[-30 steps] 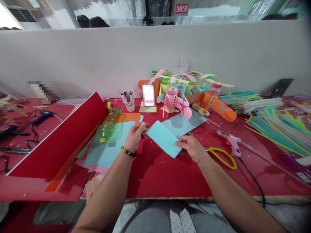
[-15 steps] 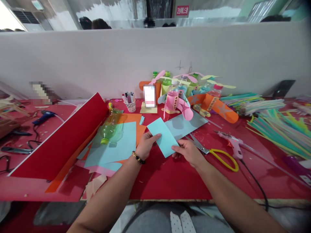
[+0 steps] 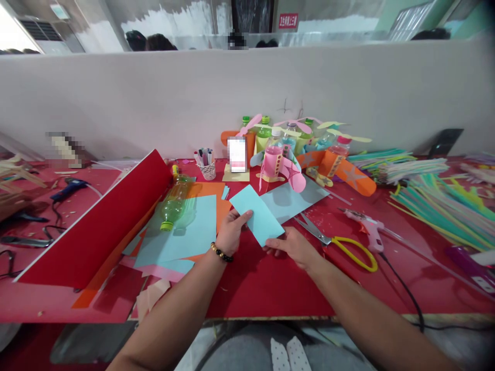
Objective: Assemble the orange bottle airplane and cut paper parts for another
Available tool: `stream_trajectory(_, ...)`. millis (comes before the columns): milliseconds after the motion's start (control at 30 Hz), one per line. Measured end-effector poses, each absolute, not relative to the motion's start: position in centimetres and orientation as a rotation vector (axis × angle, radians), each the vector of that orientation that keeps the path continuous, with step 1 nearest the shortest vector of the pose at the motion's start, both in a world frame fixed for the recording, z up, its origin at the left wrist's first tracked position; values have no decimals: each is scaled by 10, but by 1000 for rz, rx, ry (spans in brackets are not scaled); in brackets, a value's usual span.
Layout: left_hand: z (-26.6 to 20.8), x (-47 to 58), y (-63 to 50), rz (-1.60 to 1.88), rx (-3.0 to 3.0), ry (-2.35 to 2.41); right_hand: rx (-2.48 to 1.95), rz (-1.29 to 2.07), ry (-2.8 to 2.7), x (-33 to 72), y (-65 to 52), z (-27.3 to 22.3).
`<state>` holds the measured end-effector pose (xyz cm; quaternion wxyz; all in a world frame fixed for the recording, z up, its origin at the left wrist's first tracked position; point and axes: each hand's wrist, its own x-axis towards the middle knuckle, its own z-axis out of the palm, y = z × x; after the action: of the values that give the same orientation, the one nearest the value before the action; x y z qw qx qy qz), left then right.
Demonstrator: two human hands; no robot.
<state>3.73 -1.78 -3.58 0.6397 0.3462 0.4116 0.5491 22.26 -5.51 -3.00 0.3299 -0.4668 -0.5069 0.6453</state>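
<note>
"Hands first: what do our left hand (image 3: 229, 232) and right hand (image 3: 292, 245) grip?"

"Between them we hold one light blue paper piece (image 3: 255, 211). Our left thumb presses its upper face by the left edge, and our right thumb and fingers pinch the end nearest us."

"Does it touch the red table (image 3: 270, 293)?"

"We cannot tell; it is tilted in front of us, above the bare red surface."

"And what do we wear?"

"We have a beaded bracelet (image 3: 221, 252) on our left wrist."

"What lies just right of our right hand?"

"Our scissors (image 3: 353, 252) lie there with their yellow handles toward us, and past them we see a pink glue gun (image 3: 371, 232). Farther right we have a heap of coloured strips (image 3: 436, 206)."

"And left of our left hand?"

"We see a green bottle (image 3: 172, 208) lying on its side over blue sheets (image 3: 197, 237), then a slanted red board (image 3: 104, 226)."

"Beyond both hands?"

"Just past the piece we hold lies a larger blue sheet (image 3: 299, 198). Behind it we find a pink-wrapped bottle (image 3: 273, 159) and an orange-wrapped bottle (image 3: 333, 161), both upright; farther left stands a pen cup (image 3: 208, 170)."
</note>
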Motion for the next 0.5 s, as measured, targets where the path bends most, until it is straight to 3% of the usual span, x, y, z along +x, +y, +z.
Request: stream_trajectory(500,-38,40,-19,1311,816,923,-1266,1725,-1340,216,-57,-37)
